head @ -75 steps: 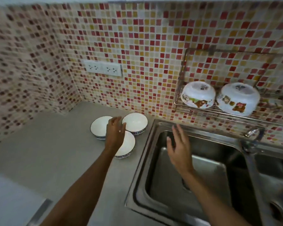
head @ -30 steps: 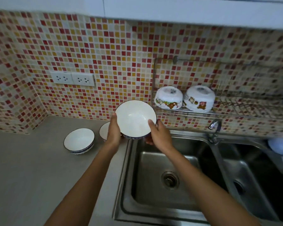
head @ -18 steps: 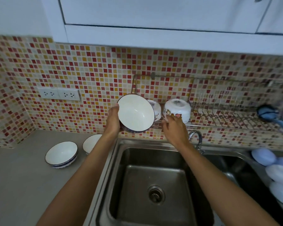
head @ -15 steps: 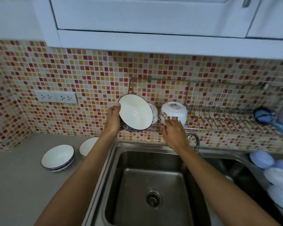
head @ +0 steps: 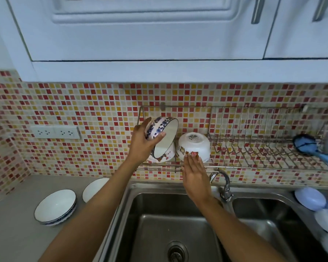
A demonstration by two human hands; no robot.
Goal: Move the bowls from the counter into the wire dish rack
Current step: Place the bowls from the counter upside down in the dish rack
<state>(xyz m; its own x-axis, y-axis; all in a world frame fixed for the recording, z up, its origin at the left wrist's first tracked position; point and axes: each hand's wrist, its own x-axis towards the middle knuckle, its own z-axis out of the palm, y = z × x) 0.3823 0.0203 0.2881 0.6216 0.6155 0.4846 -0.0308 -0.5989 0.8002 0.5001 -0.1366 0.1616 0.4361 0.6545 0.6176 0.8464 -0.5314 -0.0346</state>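
Note:
My left hand grips a white bowl with blue flowers, tipped on its side at the left end of the wire dish rack. It leans over an upturned cartoon bowl, mostly hidden behind it. My right hand is flat and open, fingertips touching a second upturned cartoon bowl in the rack. Two blue-rimmed white bowls sit on the grey counter: one nearer me, the other partly behind my left arm.
A steel double sink lies below the rack, its tap just right of my right hand. A blue brush rests at the rack's right end. Pale blue plates lean at the far right. White cabinets hang overhead.
My left hand has lifted the bowl higher and turned it sideways into the rack's left end. My right hand let go of it earlier and now touches the right cartoon bowl.

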